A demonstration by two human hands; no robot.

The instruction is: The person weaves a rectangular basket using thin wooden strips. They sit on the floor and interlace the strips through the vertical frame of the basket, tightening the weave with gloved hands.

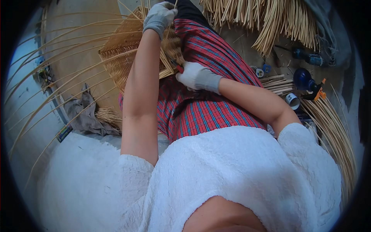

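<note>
A half-woven wicker basket (125, 63) lies tilted across my lap, its long loose cane ends fanning out to the left. My left hand (159, 18), in a white and grey knit glove, is closed at the basket's far side around a thin cane strand (176, 4). In a matching glove, my right hand (196, 76) is closed on a red-handled tool (179, 69) beside the basket's near right corner. The tool's dark end points toward the weave; most of it is hidden by the hand, so its exact kind is unclear.
Bundles of cut cane (266, 23) lie at the far right, and long canes (332, 131) curve along the right. Nearby are a blue spray bottle (304, 80), a cordless drill (309, 57) and a white cup (292, 101). A grey cloth (83, 112) lies at left.
</note>
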